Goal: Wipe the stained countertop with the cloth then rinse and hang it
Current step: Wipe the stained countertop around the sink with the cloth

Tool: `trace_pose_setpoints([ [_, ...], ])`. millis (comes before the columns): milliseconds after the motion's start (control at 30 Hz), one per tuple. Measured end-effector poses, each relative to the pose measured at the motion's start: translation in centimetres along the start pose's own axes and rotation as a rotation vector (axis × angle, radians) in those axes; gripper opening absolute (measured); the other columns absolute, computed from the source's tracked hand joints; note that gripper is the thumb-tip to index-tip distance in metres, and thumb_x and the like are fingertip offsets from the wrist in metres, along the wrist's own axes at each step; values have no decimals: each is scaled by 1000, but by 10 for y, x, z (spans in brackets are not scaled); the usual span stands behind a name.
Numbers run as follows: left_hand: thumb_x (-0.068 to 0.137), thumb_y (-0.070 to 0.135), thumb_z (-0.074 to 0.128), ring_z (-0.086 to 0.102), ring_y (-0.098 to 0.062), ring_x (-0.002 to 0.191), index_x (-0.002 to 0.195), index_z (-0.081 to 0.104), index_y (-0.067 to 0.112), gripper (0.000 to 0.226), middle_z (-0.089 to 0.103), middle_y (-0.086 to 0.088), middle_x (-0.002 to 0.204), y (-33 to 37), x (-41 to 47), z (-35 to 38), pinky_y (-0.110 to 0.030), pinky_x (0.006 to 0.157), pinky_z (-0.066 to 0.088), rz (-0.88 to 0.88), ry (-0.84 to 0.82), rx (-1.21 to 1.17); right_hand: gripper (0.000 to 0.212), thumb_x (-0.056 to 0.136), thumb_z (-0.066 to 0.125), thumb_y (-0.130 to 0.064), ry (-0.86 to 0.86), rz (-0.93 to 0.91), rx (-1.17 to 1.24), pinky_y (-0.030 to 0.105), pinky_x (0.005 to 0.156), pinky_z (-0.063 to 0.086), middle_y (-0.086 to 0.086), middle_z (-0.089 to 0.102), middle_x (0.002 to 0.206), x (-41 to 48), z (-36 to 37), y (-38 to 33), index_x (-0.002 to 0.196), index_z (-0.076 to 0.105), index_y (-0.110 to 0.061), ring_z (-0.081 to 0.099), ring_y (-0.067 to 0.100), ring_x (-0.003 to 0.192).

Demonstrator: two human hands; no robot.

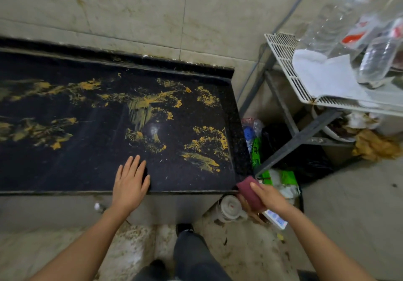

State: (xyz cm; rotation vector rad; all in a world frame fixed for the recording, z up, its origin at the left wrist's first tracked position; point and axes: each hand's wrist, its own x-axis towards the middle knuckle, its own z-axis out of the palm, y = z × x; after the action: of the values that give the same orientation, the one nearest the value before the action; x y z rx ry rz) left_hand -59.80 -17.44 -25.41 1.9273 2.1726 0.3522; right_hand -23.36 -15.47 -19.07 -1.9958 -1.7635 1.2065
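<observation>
Where our left fingers (132,165) lie straight and a little spread, our left hand (130,185) rests palm-down on the black speckled stone countertop (65,167), near its front edge. Our right hand (270,197) grips a folded maroon cloth (247,188) between curled fingers and thumb, at the slab's front right corner; we cannot tell whether cloth and stone touch. Smeared yellow-orange stains (207,143) cover the middle and right of the slab. At far right we note a white slatted rack (281,47) bearing a white towel (322,73) and clear plastic bottles (335,23).
</observation>
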Motion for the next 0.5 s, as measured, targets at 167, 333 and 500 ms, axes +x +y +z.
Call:
trace_pose_setpoints([
  [167,86,43,19,34,-33,134,127,53,1,68,45,-17,139,4,16,-2,-50,107,25,-58,21,-26,35,97,40,-41,316,134,539,40,95,46,13,63,113,71,-33,-48,109,60,-15,59,26,99],
  [333,86,40,26,42,-33,128,121,58,2,61,51,-17,133,0,31,2,-54,101,32,-158,66,-1,41,98,37,-33,684,-134,119,41,97,42,19,59,122,152,-41,-94,124,55,-7,54,34,114],
  [500,86,48,21,35,-34,133,126,54,3,69,45,-17,139,-9,46,0,-52,107,23,-326,103,17,48,99,37,-22,313,-203,-386,37,116,14,16,22,153,256,-21,-80,144,29,-6,19,29,141],
])
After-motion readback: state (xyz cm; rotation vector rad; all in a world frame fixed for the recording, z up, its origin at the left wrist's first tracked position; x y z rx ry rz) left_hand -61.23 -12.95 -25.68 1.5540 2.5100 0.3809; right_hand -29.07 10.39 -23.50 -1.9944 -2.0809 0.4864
